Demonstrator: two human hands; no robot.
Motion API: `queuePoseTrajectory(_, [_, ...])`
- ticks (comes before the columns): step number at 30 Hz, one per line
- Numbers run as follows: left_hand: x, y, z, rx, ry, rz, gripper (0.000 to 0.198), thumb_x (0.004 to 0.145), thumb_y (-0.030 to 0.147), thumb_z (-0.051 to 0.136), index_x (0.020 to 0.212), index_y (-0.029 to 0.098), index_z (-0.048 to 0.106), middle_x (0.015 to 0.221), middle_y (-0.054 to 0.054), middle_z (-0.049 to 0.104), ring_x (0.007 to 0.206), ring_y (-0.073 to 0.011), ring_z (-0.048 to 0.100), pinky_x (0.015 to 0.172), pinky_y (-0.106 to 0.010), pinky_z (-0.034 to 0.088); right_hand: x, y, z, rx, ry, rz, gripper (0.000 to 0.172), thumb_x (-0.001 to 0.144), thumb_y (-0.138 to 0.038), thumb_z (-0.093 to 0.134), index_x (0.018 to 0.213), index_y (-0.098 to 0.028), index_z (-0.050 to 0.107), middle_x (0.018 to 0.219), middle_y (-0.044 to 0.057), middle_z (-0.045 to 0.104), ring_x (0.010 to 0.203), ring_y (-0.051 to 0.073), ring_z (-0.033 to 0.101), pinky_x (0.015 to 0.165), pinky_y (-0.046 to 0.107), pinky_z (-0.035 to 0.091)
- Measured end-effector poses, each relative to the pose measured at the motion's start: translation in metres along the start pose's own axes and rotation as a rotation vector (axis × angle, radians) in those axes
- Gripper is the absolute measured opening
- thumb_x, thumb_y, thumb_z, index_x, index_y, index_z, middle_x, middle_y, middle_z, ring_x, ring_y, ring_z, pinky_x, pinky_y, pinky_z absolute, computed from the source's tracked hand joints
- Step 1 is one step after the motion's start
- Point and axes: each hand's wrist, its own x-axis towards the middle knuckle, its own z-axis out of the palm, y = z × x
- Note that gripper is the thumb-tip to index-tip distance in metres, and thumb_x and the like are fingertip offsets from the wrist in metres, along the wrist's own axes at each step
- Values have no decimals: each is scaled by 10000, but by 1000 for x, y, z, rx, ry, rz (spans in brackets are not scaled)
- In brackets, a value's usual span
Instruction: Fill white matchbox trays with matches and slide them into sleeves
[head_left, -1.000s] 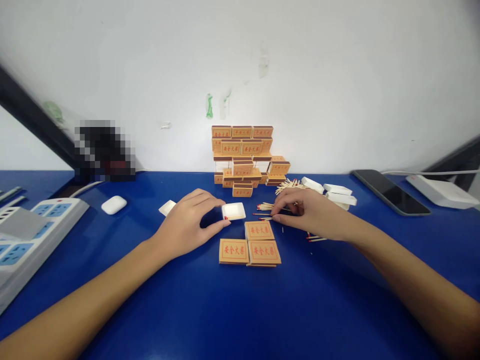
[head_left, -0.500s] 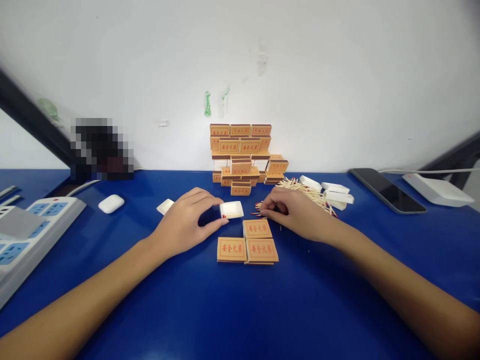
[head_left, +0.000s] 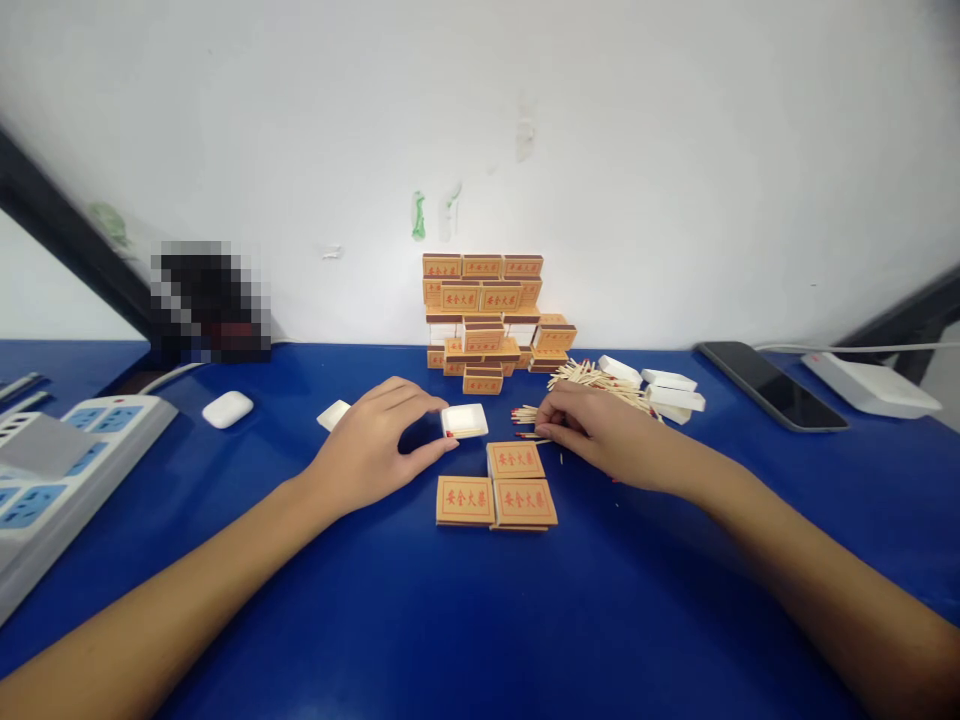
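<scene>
My left hand (head_left: 382, 430) steadies a small white matchbox tray (head_left: 466, 412) between thumb and fingers. A few red-tipped matches (head_left: 466, 433) lie along the tray's near side. To the right, my right hand (head_left: 600, 430) is closed in a pinch on matches (head_left: 529, 436) at the table. A small bunch of matches (head_left: 525, 414) lies just beyond its fingertips, and a larger heap of matches (head_left: 581, 375) is partly hidden behind that hand. Several closed orange matchboxes (head_left: 523, 500) sit in front of the tray. Another white tray (head_left: 330, 414) is partly covered by my left hand.
A stepped stack of matchboxes (head_left: 481, 300) stands against the wall. White trays (head_left: 670, 380) lie right of the match heap, beside a phone (head_left: 772, 385) and a white box (head_left: 870, 385). On the left are an earbud case (head_left: 227, 409) and a power strip (head_left: 97, 450).
My right hand has shifted slightly right, uncovering more of the small bunch of matches. My left hand stays on the tray. The whole view has moved a little.
</scene>
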Motion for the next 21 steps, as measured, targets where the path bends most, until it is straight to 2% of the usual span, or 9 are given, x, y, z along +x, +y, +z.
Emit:
queuePoseTrajectory(7, [0,-1,1,4,-1,-4,258,971,350,757,1155,179,701,1057,-79,760,1014,-254,686,916,-440,579,-6,-1,-4,-16,15,-48,200,1012,-430,626,1067,-243,669,996,70,678,863,225,624,727,359,457])
queuePoseTrajectory(11, [0,-2,1,8,4,-6,250,969,353,761,1142,182,699,1057,-75,757,1020,-250,687,919,-433,579,-3,-2,1,-35,46,-35,142,1024,-326,584,958,-233,669,962,65,654,830,210,606,709,348,443])
queuePoseTrajectory(15, [-1,-3,2,10,-3,-10,255,970,352,760,1152,184,698,1063,-76,756,1028,-253,685,928,-436,578,1,-3,6,-34,86,-3,226,1028,-350,599,843,-220,594,908,56,641,799,201,597,698,344,442])
queuePoseTrajectory(21, [0,-2,2,2,0,-5,252,975,354,752,1155,186,698,1063,-79,757,1027,-257,686,923,-443,580,2,5,3,-30,165,-65,256,1057,-424,571,899,-233,633,968,57,668,848,207,620,736,355,466])
